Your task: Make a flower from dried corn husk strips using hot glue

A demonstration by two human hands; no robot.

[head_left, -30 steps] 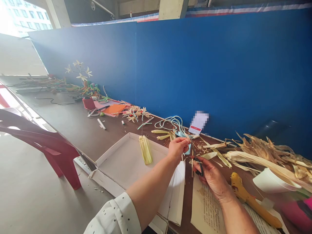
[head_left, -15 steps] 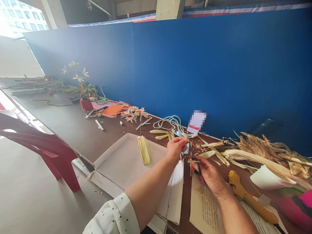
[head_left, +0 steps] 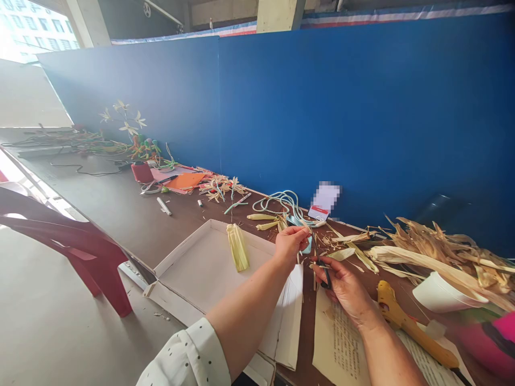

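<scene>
My right hand (head_left: 341, 287) is wrapped round black-handled scissors (head_left: 326, 276), their blades pointing up and away from me. Just left of the blades, my left hand (head_left: 293, 244) is closed in a pinch; whatever lies between its fingertips is too small to make out, perhaps a bit of husk. A pale green corn husk piece (head_left: 238, 249) lies in the open white cardboard box (head_left: 193, 268), left of my left hand. Beyond my hands are rolled husk pieces (head_left: 263, 220) and small scraps (head_left: 332, 241) on the brown table.
To the right lie a yellow glue gun (head_left: 418, 335), printed sheets (head_left: 338, 332), a white cup (head_left: 442, 294) and dry husks (head_left: 438, 249). Behind are a looped cable (head_left: 279, 198), a phone (head_left: 324, 201) and a blue partition (head_left: 341, 107). A red chair (head_left: 72, 246) stands at left.
</scene>
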